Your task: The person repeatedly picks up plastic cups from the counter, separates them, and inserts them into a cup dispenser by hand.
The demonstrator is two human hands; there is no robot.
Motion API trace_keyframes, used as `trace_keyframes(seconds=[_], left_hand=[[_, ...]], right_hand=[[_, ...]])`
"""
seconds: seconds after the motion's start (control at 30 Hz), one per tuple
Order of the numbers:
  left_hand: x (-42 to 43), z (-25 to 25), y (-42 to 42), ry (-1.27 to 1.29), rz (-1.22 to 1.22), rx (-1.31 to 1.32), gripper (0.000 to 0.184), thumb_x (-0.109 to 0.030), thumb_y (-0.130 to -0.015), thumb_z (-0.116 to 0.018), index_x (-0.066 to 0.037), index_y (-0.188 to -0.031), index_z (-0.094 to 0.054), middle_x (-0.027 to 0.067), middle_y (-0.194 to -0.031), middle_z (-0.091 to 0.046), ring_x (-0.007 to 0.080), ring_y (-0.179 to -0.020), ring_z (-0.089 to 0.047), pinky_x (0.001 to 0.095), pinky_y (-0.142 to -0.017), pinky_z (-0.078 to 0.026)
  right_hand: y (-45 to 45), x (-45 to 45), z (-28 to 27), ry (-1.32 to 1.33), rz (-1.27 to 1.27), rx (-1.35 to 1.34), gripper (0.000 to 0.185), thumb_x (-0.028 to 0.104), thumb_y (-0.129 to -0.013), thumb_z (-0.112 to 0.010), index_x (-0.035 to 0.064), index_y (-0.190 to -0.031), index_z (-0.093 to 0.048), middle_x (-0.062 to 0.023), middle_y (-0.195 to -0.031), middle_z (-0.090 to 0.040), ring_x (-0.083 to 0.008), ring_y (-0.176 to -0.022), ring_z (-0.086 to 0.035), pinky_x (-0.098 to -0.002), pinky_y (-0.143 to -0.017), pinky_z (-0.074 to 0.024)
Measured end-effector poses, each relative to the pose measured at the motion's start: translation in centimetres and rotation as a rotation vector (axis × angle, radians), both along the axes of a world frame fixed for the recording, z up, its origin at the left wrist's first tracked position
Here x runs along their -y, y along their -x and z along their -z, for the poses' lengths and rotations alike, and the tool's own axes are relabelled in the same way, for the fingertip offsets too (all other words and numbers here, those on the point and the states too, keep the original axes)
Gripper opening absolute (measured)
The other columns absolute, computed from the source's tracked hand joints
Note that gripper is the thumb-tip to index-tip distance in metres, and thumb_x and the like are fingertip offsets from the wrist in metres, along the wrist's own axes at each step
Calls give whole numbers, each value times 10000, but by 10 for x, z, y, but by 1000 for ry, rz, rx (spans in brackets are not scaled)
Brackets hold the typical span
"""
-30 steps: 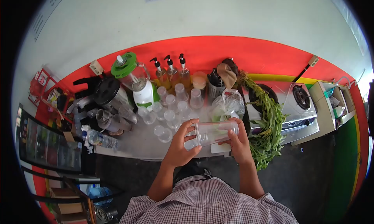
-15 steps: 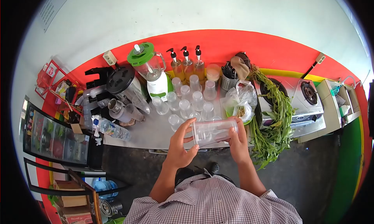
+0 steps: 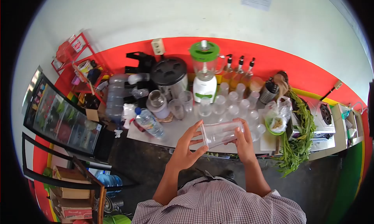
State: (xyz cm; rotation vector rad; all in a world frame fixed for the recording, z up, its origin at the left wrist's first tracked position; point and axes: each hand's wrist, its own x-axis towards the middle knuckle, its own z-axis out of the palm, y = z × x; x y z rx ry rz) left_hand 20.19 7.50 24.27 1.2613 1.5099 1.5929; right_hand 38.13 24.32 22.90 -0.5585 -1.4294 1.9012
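Observation:
Between my two hands a stack of clear plastic cups (image 3: pixel 221 133) lies on its side, held above the counter's front edge. My left hand (image 3: pixel 188 148) grips the rimmed end, thumb below and fingers above. At the closed end, my right hand (image 3: pixel 244 141) has its thumb and fingers around the bases. Just beyond the hands, several clear plastic cups (image 3: pixel 233 109) stand upside down on the counter (image 3: pixel 177 136). A white blender with a green lid (image 3: pixel 204 84) stands behind them, left of several pump bottles (image 3: pixel 238 70).
On the left are a water bottle (image 3: pixel 150 122), a large black-lidded container (image 3: pixel 168 74) and a glass-door fridge (image 3: pixel 58 119). To the right sit a plastic bag in a green bowl (image 3: pixel 278 119), a heap of leafy greens (image 3: pixel 298 146) and a gas stove (image 3: pixel 323 115).
The view has swung to the left, so the counter things appear farther right. Both hands keep hold of the cup stack, which is tilted slightly more.

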Motion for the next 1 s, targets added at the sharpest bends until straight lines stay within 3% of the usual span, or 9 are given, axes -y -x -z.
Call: trace_keyframes(seconds=[0.3, 0.7, 0.83, 0.9, 1.0], left_hand=[[88, -9, 100, 48, -164, -27, 901, -130, -905, -860, -54, -1666, -383, 201, -1631, -479, 361, -1411, -591, 469, -1097, -573], [105, -32, 215, 25, -312, -263, 918, -125, -840, -898, -51, -1637, -448, 191, -1621, -497, 333, -1416, -580, 452, -1089, -548], [104, -36, 265, 25, -344, -191, 919, -147, -846, -899, -47, -1638, -445, 189, -1619, -502, 349, -1440, -567, 454, -1085, -546], [102, -38, 292, 36, -337, -177, 922, -104, -826, -879, -30, -1633, -439, 164, -1642, -492, 309, -1426, -577, 428, -1102, -523], [98, -33, 331, 45, -299, -165, 920, -119, -851, -874, -37, -1647, -420, 190, -1646, -481, 332, -1441, -569, 444, -1111, -523]], right_hand=[[121, 46, -3, -58, -222, 76, 451, 256, -1144, -565, 49, -1531, -462, -82, -1291, -636, -142, -1021, -661, -316, -795, -594], [253, 21, -28, -83, -465, -24, 667, 126, -1051, -699, 57, -1642, -397, -72, -1326, -620, -153, -1094, -639, -340, -862, -570], [309, 15, -23, -59, -496, -90, 646, 150, -1053, -698, 44, -1626, -419, -61, -1289, -623, -155, -1105, -641, -340, -876, -560], [337, 10, -15, -72, -510, -89, 633, 209, -1059, -698, 43, -1611, -437, -70, -1322, -631, -159, -1126, -644, -332, -886, -555], [376, 6, -5, -76, -502, -109, 649, 303, -1053, -709, 38, -1588, -455, -87, -1390, -648, -178, -1172, -649, -337, -914, -562]])
